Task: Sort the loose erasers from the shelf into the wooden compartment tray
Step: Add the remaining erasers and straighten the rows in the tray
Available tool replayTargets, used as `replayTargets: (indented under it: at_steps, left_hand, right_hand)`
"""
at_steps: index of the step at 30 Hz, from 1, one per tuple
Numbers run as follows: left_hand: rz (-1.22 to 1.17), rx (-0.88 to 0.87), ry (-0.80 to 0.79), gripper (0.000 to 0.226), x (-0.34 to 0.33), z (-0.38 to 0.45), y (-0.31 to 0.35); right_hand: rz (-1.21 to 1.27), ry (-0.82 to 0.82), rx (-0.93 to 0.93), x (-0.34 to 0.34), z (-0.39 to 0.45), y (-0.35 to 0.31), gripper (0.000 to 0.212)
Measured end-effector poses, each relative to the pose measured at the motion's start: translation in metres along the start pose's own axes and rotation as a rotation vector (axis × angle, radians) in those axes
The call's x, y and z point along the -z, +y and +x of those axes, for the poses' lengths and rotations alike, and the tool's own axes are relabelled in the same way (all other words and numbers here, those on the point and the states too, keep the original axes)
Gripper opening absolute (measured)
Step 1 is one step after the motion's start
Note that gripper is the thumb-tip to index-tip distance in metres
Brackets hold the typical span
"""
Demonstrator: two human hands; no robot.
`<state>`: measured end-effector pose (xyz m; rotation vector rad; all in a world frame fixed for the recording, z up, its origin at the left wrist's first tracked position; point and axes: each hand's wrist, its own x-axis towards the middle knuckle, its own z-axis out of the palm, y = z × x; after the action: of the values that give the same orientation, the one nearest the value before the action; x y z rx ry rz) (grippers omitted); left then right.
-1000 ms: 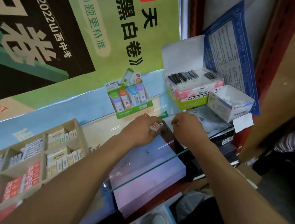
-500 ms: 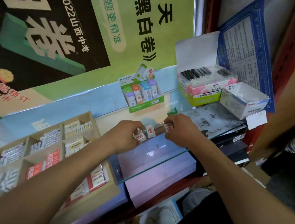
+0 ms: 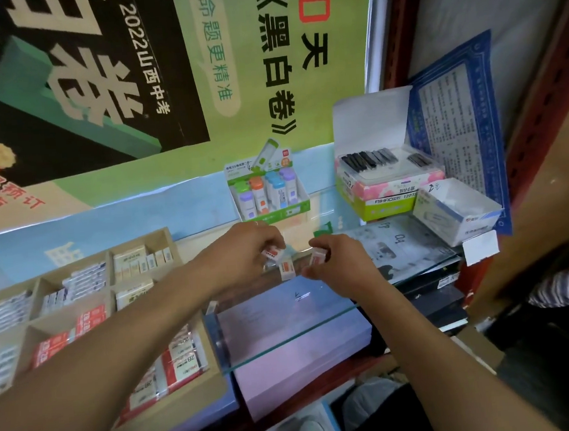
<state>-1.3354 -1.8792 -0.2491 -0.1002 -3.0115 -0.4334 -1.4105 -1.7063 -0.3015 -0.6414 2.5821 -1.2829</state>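
Note:
Both hands meet over the glass shelf [image 3: 287, 339] near its middle. My left hand [image 3: 245, 253] pinches a small white eraser with a red label [image 3: 272, 251]. My right hand [image 3: 338, 262] pinches another white eraser [image 3: 317, 257] at its fingertips. A third white and red eraser [image 3: 286, 268] lies on the glass between the two hands. The wooden compartment tray [image 3: 166, 239] sits to the left, its compartments filled with rows of white and red erasers.
A green display box of coloured correction tapes [image 3: 267, 196] stands behind the hands. Stacked boxes [image 3: 387, 185] and an open white box [image 3: 454, 210] fill the right side on a printed sheet [image 3: 393, 250]. Purple boxes [image 3: 299, 358] lie under the glass.
The view has swung a little, bringing more of the tray into sight. Both hands stay over the same spot of glass and now each pinches an eraser, with one left lying between them.

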Motion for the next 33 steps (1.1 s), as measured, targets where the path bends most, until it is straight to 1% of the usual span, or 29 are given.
replayTargets:
  at_steps: [1,2,4,6,7,8,9,10,11,13,14,15,17,19,23,24,30,33]
  left_hand:
    - [0.019,-0.020,-0.037,0.030,0.001,0.005,0.002]
    - [0.033,-0.032,-0.079,0.029,0.000,0.010,0.004]
    - [0.080,-0.037,-0.179,0.029,-0.007,0.014,0.008]
    - [0.152,-0.057,-0.242,0.023,-0.015,0.015,0.010]
    - [0.177,-0.061,-0.243,0.020,-0.017,0.015,0.009]
    - [0.185,-0.061,-0.231,0.021,-0.019,0.015,0.008]
    - [0.183,-0.057,-0.220,0.026,-0.018,0.015,0.006]
    - [0.178,-0.052,-0.209,0.029,-0.017,0.015,0.006]
    - [0.170,-0.037,-0.193,0.027,-0.015,0.014,0.005]
    - [0.141,0.002,-0.137,0.024,-0.012,0.010,0.004]
    - [0.130,0.023,-0.110,0.029,-0.010,0.007,0.003]
    - [0.121,0.030,-0.087,0.032,-0.007,0.003,0.002]
    - [0.083,0.003,-0.038,0.028,0.000,-0.010,0.001]
    - [0.026,-0.040,0.025,0.024,0.007,-0.028,-0.001]
    - [-0.070,-0.044,0.174,0.026,0.016,-0.059,-0.017]
    - [-0.082,-0.043,0.200,0.027,0.018,-0.066,-0.020]
    - [-0.064,-0.089,0.310,0.026,0.040,-0.111,-0.029]
    - [-0.045,-0.055,0.313,0.032,0.047,-0.135,-0.037]
  right_hand:
    - [0.002,0.001,-0.012,0.000,0.000,0.000,0.057]
    - [-0.001,0.013,-0.009,-0.001,0.000,0.001,0.049]
    - [-0.001,0.035,0.004,-0.002,0.000,0.002,0.028]
    - [0.041,0.050,-0.004,-0.002,0.002,0.005,0.013]
    - [0.087,0.041,-0.031,-0.001,0.002,0.005,0.016]
    - [0.158,0.031,-0.077,0.000,0.002,0.005,0.025]
    - [0.226,0.028,-0.114,0.001,0.003,0.005,0.029]
    - [0.259,0.036,-0.126,0.002,0.004,0.006,0.024]
    - [0.276,0.045,-0.122,0.003,0.004,0.007,0.017]
    - [0.321,0.050,-0.098,0.005,0.004,0.006,0.010]
    - [0.360,0.037,-0.095,0.005,0.003,0.003,0.013]
    - [0.418,0.009,-0.103,0.004,0.002,0.000,0.019]
    - [0.564,-0.073,-0.138,0.000,-0.001,-0.010,0.030]
    - [0.650,-0.133,-0.144,-0.004,-0.006,-0.024,0.034]
    - [0.627,-0.241,-0.035,-0.014,-0.015,-0.045,0.017]
    - [0.612,-0.275,0.002,-0.018,-0.018,-0.050,0.017]
    - [0.633,-0.496,0.138,-0.031,-0.040,-0.083,0.025]
    - [0.582,-0.537,0.157,-0.042,-0.046,-0.097,0.031]
